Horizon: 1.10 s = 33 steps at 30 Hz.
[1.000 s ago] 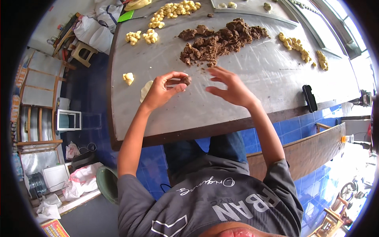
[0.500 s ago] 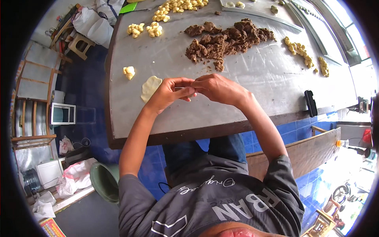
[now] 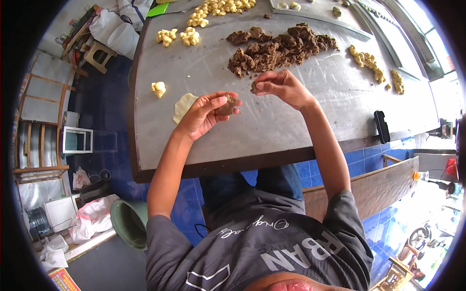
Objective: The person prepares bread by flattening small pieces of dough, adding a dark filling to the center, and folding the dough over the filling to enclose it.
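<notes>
My left hand [image 3: 206, 115] is closed around a lump of brown filling [image 3: 226, 105], held above the table. A smaller piece of the same brown paste [image 3: 255, 88] is pinched between the thumb and fingers of my right hand [image 3: 281, 88]. Just beyond my right hand lies the crumbly brown heap [image 3: 284, 51] of filling. A flattened pale dough disc [image 3: 183, 107] rests on the metal table, partly hidden by my left hand. Farther left sits a small cluster of pale dough pieces [image 3: 158, 89].
More dough lumps [image 3: 223, 7] are gathered at the far side. Yellowish dough pieces [image 3: 367, 63] lie in a row at the right, with a black phone-like object [image 3: 382, 127] by the near right edge. A metal tray [image 3: 320, 20] stands at the back; a green bin [image 3: 130, 223] is on the floor.
My hands, together before, have come apart. The right has moved forward to the heap's near edge with a bit of paste, and the lump in my left hand now shows.
</notes>
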### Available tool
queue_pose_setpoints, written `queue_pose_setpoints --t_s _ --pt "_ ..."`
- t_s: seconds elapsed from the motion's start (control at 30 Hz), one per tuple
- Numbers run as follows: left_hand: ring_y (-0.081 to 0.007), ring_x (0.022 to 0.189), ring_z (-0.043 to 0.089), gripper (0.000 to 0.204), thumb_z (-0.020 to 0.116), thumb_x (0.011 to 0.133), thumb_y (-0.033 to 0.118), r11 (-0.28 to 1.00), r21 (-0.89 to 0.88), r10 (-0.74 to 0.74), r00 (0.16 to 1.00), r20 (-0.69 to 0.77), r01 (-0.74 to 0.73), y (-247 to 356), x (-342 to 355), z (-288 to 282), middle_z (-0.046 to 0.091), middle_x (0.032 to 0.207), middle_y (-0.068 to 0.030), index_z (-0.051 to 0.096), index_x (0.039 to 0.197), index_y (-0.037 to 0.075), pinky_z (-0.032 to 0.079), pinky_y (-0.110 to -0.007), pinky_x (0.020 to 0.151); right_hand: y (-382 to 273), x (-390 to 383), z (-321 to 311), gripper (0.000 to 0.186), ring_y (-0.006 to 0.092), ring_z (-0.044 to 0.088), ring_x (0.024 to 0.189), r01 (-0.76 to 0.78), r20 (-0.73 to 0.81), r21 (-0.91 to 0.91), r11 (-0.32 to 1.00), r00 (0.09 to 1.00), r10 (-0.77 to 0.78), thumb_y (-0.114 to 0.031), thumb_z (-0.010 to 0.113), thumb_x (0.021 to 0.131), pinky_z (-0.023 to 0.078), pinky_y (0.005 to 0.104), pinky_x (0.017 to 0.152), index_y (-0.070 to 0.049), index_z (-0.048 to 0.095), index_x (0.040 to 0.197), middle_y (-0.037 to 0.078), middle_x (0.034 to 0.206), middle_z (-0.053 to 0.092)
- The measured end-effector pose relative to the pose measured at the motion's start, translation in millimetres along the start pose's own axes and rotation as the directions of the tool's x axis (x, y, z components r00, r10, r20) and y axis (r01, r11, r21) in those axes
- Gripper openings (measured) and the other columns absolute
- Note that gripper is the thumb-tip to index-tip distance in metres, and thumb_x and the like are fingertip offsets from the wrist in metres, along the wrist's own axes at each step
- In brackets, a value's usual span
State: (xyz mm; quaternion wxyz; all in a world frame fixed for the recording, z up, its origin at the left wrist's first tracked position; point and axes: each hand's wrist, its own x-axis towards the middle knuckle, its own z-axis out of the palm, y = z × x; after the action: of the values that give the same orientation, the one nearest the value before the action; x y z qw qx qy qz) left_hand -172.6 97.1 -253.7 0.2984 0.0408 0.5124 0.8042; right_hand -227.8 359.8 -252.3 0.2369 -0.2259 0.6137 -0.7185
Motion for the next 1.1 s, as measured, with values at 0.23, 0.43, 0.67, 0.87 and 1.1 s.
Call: queue_pose_setpoints --t_s 0.23,0.43,0.67,0.87,1.1 --pt "-0.0241 0.107 0.063 0.040 0.049 0.099 0.026 0.994 -0.103 0.017 0.998 -0.054 -0.023 5 -1 6 0.059 0.121 -0.0190 0.050 0.128 -0.002 0.056 -0.028 0.090 13 15 7 0.027 0.0166 0.066 0.093 0.054 -0.104 -0.365 0.929 0.990 -0.099 -0.008 0.062 0.090 0.053 0.0305 0.085 0.005 0.060 0.114 0.012 0.100 0.067" --pt "-0.0259 0.108 0.062 0.042 0.049 0.099 0.028 0.981 -0.182 0.051 0.992 -0.112 -0.071 8 -1 5 0.059 0.121 -0.0196 0.049 0.130 -0.001 0.054 -0.029 0.092 37 30 2 0.010 0.0339 0.058 0.094 0.097 0.041 -0.936 0.337 0.984 -0.172 -0.007 0.055 0.088 0.046 0.0425 0.086 0.000 0.061 0.091 0.016 0.088 0.064" --pt "-0.0265 0.108 0.062 0.038 0.050 0.099 0.025 0.988 -0.104 0.101 0.985 -0.141 -0.116 4 0 -1 0.060 0.120 -0.0178 0.051 0.128 0.000 0.054 -0.029 0.093 45 26 -9 0.015 0.0306 0.055 0.096 0.225 0.169 -0.956 0.190 0.947 -0.274 -0.006 0.058 0.085 0.044 0.0426 0.087 -0.002 0.065 0.098 0.014 0.083 0.061" --pt "-0.0255 0.107 0.063 0.035 0.052 0.098 0.021 0.992 -0.039 0.114 0.979 -0.170 -0.122 4 2 0 0.060 0.118 -0.0161 0.052 0.126 0.000 0.054 -0.029 0.093 32 22 -14 0.013 0.0265 0.054 0.097 0.262 0.209 -0.955 0.139 0.928 -0.308 -0.003 0.059 0.080 0.043 0.0391 0.092 -0.002 0.064 0.092 0.011 0.088 0.060" --pt "-0.0238 0.107 0.062 0.035 0.054 0.097 0.019 0.990 0.041 0.143 0.976 -0.165 -0.138 5 4 1 0.061 0.118 -0.0154 0.053 0.126 0.001 0.054 -0.029 0.093 22 25 -27 0.013 0.0247 0.058 0.092 0.281 0.291 -0.956 -0.083 0.943 -0.160 0.001 0.059 0.072 0.038 0.0361 0.099 -0.003 0.063 0.084 0.011 0.084 0.063"
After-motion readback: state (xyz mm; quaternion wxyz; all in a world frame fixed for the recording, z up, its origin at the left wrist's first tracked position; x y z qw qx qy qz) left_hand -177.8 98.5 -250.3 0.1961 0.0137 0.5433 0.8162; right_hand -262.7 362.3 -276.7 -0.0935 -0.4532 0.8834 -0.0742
